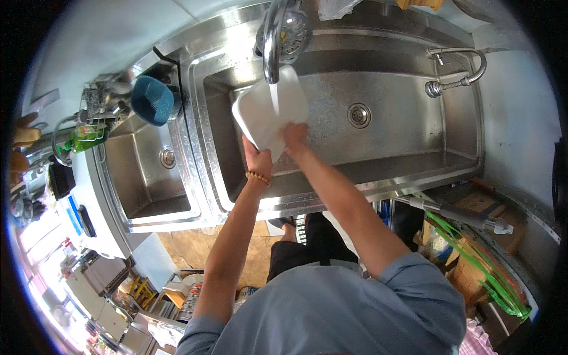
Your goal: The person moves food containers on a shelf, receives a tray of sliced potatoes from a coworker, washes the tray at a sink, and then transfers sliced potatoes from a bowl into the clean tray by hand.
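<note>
A grey short-sleeved shirt (319,313) is worn, and both bare forearms are extended over the counter edge. A beaded bracelet (258,176) is worn on the left wrist. The near edge of a white rounded-rectangular tray (255,115) is gripped by the left hand (258,158); its fingers are closed on that edge, though partly hidden. The right hand (296,137) is placed against the tray's near right part, blurred; its fingers appear bent, but whether anything is pinched cannot be told.

The tray is held tilted over the left part of a large stainless-steel sink basin (402,118), directly beneath a chrome faucet (272,50). Its face is struck by a stream of water (274,97). Whether the basin is touched by the tray cannot be told. A round drain (358,115) is set in the basin floor, to the right of the tray.

To the left, a smaller sink (142,148) is fitted, with a blue plastic container (151,102) placed at its far end. Beside it, a green bottle (89,137) is kept by a wire rack; any label is too small to be read. Behind the faucet, a perforated metal disc (294,36) is seen. At the far right, a flexible-necked spray tap (461,83) is mounted.
</note>
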Tool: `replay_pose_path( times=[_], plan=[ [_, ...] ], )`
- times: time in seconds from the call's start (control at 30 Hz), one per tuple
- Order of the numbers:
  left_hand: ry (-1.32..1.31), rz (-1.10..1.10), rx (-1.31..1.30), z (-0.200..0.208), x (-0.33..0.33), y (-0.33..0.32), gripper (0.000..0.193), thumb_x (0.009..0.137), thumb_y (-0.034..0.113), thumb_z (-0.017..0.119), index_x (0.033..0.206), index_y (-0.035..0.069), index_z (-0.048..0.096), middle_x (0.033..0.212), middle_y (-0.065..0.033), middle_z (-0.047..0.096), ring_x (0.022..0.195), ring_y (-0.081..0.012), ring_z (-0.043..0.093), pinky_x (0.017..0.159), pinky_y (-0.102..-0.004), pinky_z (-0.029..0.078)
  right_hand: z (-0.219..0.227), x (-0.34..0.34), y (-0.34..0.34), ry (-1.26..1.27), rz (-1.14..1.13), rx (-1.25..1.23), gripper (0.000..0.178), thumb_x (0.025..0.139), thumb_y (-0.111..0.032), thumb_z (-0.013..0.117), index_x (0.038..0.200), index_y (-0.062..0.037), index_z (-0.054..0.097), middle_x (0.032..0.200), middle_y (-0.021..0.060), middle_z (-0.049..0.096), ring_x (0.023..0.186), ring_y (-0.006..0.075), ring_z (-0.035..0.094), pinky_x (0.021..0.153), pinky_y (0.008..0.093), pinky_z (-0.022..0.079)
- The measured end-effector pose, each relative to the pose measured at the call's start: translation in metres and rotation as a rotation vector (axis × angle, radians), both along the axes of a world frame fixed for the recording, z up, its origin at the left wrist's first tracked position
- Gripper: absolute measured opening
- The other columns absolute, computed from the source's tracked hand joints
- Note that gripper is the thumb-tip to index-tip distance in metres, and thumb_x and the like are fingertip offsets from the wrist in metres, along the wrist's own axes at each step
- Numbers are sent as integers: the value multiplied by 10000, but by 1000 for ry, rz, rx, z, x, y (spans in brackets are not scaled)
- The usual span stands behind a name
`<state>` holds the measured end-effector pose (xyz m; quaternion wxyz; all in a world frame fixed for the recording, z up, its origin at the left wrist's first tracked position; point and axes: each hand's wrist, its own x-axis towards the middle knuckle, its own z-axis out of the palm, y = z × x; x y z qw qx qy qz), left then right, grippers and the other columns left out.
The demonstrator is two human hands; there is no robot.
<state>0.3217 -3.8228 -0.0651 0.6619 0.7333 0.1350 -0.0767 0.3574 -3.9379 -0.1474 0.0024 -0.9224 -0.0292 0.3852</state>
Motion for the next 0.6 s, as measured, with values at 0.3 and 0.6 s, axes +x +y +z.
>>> replay_pose_path(
  times=[0.3, 0.6],
  plan=[
    [652, -99, -483, 32, 36, 37, 542, 700, -95, 408, 1226, 29, 382, 1112, -228, 510, 954, -429, 601, 637, -515, 603, -34, 5, -158, 8, -1318, 1139, 500, 833, -367, 635, 1143, 22, 586, 1016, 156, 659, 913, 294, 642, 802, 397, 502],
    [877, -231, -126, -173, 4, 51, 118, 729, 44, 555, 829, -14, 577, 790, -214, 580, 871, -321, 623, 585, -512, 515, 101, -15, -174, -465, -623, 658, 379, 895, -299, 534, 1039, 47, 594, 952, 292, 619, 891, 405, 617, 762, 444, 473]
  ],
)
